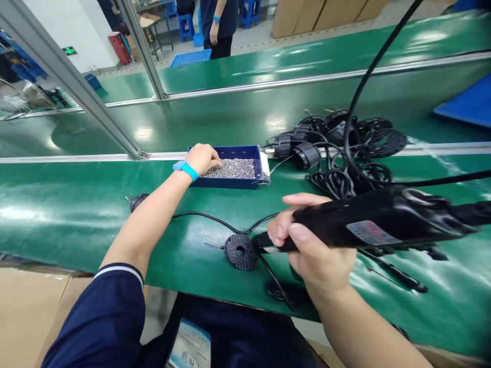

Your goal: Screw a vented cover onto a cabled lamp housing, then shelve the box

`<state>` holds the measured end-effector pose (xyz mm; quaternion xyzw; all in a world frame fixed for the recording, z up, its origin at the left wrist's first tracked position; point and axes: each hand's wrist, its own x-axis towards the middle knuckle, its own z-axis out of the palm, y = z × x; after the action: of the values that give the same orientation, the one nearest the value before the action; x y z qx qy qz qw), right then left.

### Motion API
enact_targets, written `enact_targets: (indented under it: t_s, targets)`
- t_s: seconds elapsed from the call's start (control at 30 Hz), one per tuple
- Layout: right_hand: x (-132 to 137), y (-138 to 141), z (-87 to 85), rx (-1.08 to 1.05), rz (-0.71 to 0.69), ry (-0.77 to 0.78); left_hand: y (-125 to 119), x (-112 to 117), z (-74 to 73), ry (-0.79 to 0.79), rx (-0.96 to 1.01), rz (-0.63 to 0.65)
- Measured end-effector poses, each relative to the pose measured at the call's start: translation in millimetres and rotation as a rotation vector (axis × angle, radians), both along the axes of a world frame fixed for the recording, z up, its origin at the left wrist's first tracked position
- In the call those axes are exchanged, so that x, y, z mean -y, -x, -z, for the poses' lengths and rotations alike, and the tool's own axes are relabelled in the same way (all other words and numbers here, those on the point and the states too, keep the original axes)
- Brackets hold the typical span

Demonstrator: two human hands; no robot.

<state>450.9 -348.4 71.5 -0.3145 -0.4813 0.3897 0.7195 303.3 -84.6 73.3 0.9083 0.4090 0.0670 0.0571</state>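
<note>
My left hand (203,159) reaches into a blue bin (226,183) of small shiny metal screws (238,168). Its fingers are pinched together at the screws, and whatever lies between the fingertips is hidden. A black electric screwdriver (345,220) is gripped in my right hand (314,245), tilted with its nose to the left. Just by that nose, a round black ridged cap (241,251) lies on the green work surface (184,276). Thin coloured wires stick out at its left, and a black cable runs near it. The screwdriver's tip is hard to make out against the cap.
Black cables and round black parts (307,153) are heaped right of the bin. Another black part (138,202) lies partly behind my left forearm. The screwdriver's thick cord (360,92) loops overhead on the right. A metal post (92,97) rises left of the bin. A person (218,25) stands beyond.
</note>
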Motion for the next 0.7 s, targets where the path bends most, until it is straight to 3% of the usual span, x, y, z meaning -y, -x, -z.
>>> enact_targets:
  t_s: [0.27,0.47,0.57,0.7]
  targets:
    - [-4,0,0.4,-0.023,0.030,0.008,8,10,-1.0,-0.006,-0.043,-0.070]
    - [-4,2,-2.1,-0.034,0.043,-0.002,13,14,-13.1,-0.045,-0.058,-0.156]
    - [-3,1,-2.5,-0.042,0.053,0.007,19,52,-11.6,-0.077,0.143,0.016]
    - [-2,1,-4.0,-0.046,0.086,0.016,29,135,15.3,0.071,0.486,0.338]
